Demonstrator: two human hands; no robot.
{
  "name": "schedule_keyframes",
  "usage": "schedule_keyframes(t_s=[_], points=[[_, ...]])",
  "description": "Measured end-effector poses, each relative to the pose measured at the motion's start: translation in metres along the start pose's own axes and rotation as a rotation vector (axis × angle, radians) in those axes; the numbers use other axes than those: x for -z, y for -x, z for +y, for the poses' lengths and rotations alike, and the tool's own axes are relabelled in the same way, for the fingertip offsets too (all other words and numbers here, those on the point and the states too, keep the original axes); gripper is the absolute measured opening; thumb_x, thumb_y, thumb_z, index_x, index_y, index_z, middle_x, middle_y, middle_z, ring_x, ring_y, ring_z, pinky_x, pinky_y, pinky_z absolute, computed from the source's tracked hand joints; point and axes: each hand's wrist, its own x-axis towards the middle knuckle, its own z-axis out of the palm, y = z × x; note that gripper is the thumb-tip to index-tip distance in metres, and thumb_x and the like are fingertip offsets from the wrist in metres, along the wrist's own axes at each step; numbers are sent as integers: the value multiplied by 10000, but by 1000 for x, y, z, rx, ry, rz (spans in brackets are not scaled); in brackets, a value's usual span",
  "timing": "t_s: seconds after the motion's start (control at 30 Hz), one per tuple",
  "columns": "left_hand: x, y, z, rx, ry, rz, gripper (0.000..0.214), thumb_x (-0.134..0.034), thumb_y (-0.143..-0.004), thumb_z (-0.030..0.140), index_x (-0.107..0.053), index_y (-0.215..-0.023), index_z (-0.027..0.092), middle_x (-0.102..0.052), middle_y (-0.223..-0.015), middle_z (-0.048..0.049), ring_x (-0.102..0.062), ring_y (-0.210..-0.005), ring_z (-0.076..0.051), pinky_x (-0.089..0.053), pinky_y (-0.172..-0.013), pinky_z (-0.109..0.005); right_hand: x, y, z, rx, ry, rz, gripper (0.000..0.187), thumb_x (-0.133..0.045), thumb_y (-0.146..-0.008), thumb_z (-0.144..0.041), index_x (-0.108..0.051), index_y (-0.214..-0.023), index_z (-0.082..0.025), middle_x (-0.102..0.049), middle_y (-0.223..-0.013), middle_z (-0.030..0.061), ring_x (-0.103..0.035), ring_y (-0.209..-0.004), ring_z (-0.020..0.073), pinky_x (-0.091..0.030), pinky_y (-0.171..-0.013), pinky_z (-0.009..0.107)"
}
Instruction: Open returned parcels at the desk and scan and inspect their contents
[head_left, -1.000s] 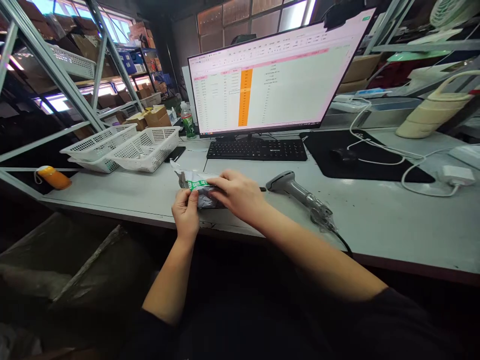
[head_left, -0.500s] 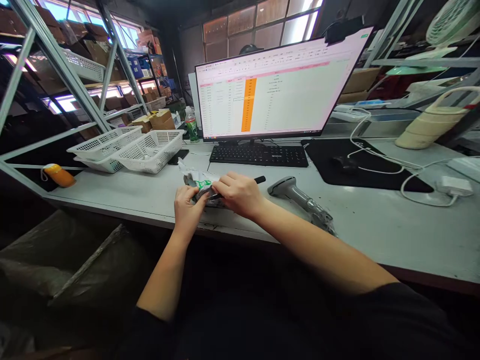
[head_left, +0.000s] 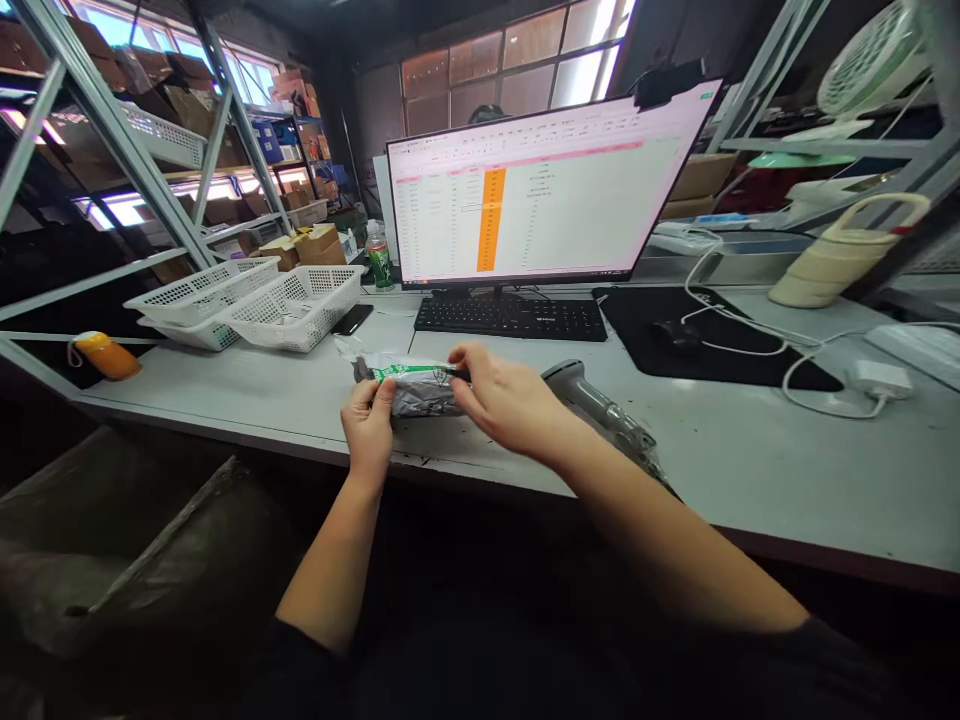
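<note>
A grey plastic mailing bag [head_left: 420,395] with a white label and green print lies near the desk's front edge. My left hand [head_left: 367,425] pinches its left end between thumb and fingers. My right hand [head_left: 506,395] is at the bag's right end, closed on a slim black tool [head_left: 460,375]; most of the tool is hidden, so its exact kind is unclear. Just right of that hand lies a grey barcode scanner [head_left: 592,395], its handle wrapped in clear plastic and partly covered by my right forearm.
Behind the hands stand a keyboard [head_left: 510,318] and a monitor [head_left: 517,210] showing a spreadsheet. White baskets [head_left: 292,310], a phone [head_left: 352,319] and an orange bottle [head_left: 106,355] are leftward. A mouse [head_left: 675,335] on a black mat and white cables lie rightward.
My hands have moved apart, and more of the bag's label and grey side shows between them. The black tool's end that stuck out right of my right hand is now out of sight.
</note>
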Motion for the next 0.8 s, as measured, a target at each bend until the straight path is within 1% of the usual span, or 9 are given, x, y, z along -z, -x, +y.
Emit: schedule_keyframes(t_s=[0.1,0.17,0.23,0.3,0.37,0.47,0.53,0.63,0.8], points=[[-9,2,1,-15,12,34,476,-688,-854,581,-565,-635,177,-461,-661,23,-439,-666,-122,-374,-628,-226,-12,18,-11,141,116,12,249,-415,-1020,-201,-627,-1149,-175,-711,-1024,74,-637,-857,194,-326,-655,290],[-13,5,2,-10,28,48,464,-682,-861,576,-566,-659,175,-466,-669,25,-436,-664,-118,-372,-627,-223,-17,22,-14,204,214,25,288,-421,-1008,-150,-650,-1176,-197,-714,-992,62,-632,-832,186,-292,-629,300],[-15,7,3,10,58,47,448,-690,-860,571,-573,-690,173,-467,-667,31,-429,-655,-113,-370,-622,-220,-20,22,-15,234,295,62,325,-427,-1012,-146,-639,-1252,-203,-718,-965,58,-631,-821,190,-277,-621,312],[-18,9,5,31,96,44,438,-704,-849,577,-585,-730,173,-489,-682,31,-435,-656,-111,-378,-627,-220,-21,20,-17,227,337,105,348,-418,-1026,-168,-602,-1321,-183,-721,-938,61,-632,-800,194,-271,-611,318],[-20,10,7,35,118,46,439,-710,-841,587,-588,-756,175,-507,-702,29,-444,-663,-112,-384,-633,-219,-19,18,-19,195,346,108,325,-409,-1030,-181,-604,-1290,-171,-718,-889,58,-625,-741,187,-252,-584,318],[-23,12,8,0,128,37,451,-660,-886,590,-549,-730,181,-457,-674,35,-405,-642,-108,-355,-609,-217,-13,17,-27,165,347,68,238,-417,-1012,-168,-642,-1088,-186,-702,-860,56,-617,-696,179,-214,-554,316],[-25,14,8,-27,145,15,463,-603,-928,589,-512,-718,187,-415,-664,38,-367,-627,-107,-332,-594,-223,-8,16,-33,171,355,49,214,-424,-999,-153,-634,-1014,-191,-695,-869,60,-628,-714,185,-201,-550,316],[-27,17,9,-34,148,-21,476,-557,-944,617,-479,-733,198,-400,-677,37,-350,-621,-114,-318,-590,-240,1,15,-41,175,366,6,213,-418,-990,-131,-624,-994,-187,-691,-850,63,-635,-710,190,-185,-545,318],[-28,21,9,-65,48,-29,494,-512,-951,651,-455,-737,209,-393,-682,31,-370,-643,-133,-322,-620,-266,12,13,-50,205,415,-98,252,-387,-988,-89,-627,-986,-164,-695,-851,89,-667,-731,214,-180,-542,322]])
